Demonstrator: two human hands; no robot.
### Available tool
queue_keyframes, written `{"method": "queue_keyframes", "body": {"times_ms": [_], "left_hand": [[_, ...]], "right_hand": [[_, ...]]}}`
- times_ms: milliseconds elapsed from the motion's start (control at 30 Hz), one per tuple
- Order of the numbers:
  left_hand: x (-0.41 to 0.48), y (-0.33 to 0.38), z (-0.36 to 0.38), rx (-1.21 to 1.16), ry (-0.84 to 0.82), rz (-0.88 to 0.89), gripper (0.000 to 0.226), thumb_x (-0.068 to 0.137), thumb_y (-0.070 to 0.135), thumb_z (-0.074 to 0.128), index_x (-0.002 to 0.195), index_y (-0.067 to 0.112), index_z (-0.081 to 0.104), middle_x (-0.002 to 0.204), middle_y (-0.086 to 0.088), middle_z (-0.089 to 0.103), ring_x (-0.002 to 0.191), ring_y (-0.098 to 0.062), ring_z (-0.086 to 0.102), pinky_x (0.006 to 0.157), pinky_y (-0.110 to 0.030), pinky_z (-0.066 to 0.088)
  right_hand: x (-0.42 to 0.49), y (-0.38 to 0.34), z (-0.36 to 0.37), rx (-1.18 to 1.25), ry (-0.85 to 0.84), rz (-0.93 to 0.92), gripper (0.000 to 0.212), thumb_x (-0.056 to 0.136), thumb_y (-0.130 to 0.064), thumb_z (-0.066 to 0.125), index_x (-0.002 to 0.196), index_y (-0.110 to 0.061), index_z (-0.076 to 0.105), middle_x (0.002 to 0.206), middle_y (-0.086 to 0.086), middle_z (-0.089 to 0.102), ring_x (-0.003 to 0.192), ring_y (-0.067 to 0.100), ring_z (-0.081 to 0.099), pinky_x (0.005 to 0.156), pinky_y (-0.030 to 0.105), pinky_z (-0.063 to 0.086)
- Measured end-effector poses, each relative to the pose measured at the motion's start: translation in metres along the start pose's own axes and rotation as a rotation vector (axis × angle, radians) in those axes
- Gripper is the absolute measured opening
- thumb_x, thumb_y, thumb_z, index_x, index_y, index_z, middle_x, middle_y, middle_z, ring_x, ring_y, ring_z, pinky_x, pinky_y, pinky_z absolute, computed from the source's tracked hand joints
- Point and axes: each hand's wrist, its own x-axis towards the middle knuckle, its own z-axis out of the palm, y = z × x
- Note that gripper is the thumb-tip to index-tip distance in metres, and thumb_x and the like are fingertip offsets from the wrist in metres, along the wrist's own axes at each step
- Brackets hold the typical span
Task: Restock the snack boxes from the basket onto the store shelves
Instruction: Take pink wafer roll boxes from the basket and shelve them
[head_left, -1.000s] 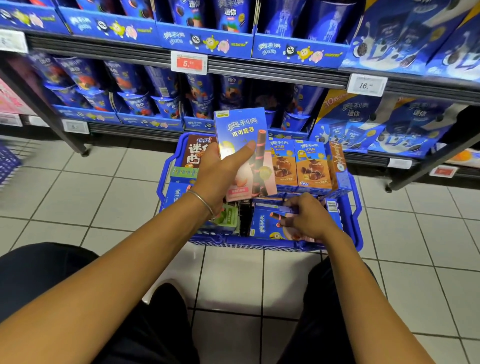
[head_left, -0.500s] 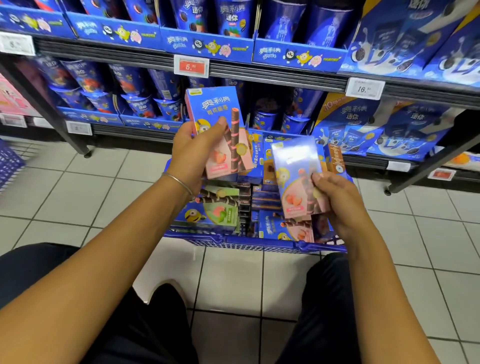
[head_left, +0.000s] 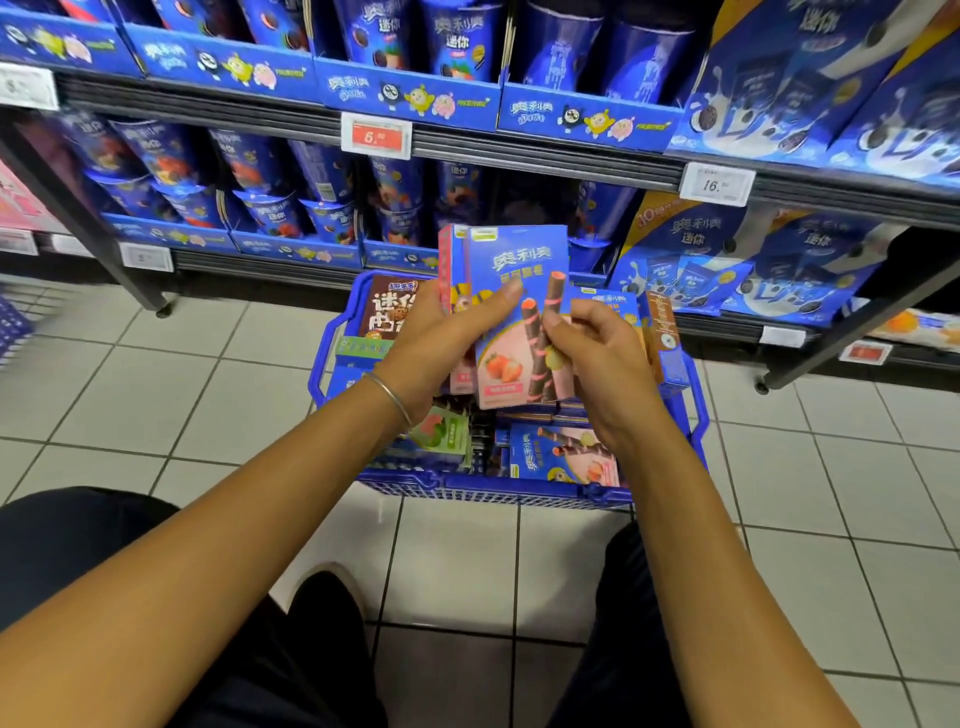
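Above the basket (head_left: 493, 491), the left hand (head_left: 441, 343) grips two stacked strawberry boxes (head_left: 519, 260); the right hand (head_left: 602, 358) pinches the front one. Best square their edges before lifting toward the shelves (head_left: 519, 156).

The basket (head_left: 519, 491) was full of boxes (head_left: 561, 457) to nearly every edge, with one thin dark slot (head_left: 484, 440) near its middle. The left hand (head_left: 441, 338) and right hand (head_left: 597, 358) gripped two held boxes (head_left: 519, 280) right over it, blocking the way. On the lower shelf (head_left: 260, 265), cups (head_left: 270, 208) filled the left end, big bags (head_left: 727, 260) the right, a dark space (head_left: 530, 208) between.
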Motion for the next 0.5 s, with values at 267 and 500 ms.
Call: {"method": "queue_keyframes", "body": {"times_ms": [267, 500], "left_hand": [[-0.006, 0.003, 0.005, -0.012, 0.129, 0.054, 0.049, 0.091, 0.006, 0.079, 0.134, -0.003, 0.059, 0.121, -0.018, 0.076, 0.107, -0.037, 0.075, 0.094, -0.051, 0.062], [0.003, 0.013, -0.010, -0.052, 0.161, 0.051, 0.048, 0.093, 0.009, 0.077, 0.137, -0.001, 0.058, 0.122, -0.016, 0.076, 0.100, -0.031, 0.076, 0.083, -0.042, 0.062]], "right_hand": [[0.004, 0.016, -0.005, -0.055, -0.019, -0.019, 0.030, 0.097, -0.039, 0.064, 0.113, -0.014, 0.065, 0.099, 0.003, 0.074, 0.087, 0.014, 0.073, 0.072, 0.031, 0.061], [0.025, 0.099, -0.061, -0.890, -0.110, 0.229, 0.024, 0.091, -0.036, 0.072, 0.081, -0.022, 0.055, 0.087, 0.001, 0.068, 0.082, 0.016, 0.068, 0.072, 0.034, 0.057]]}}
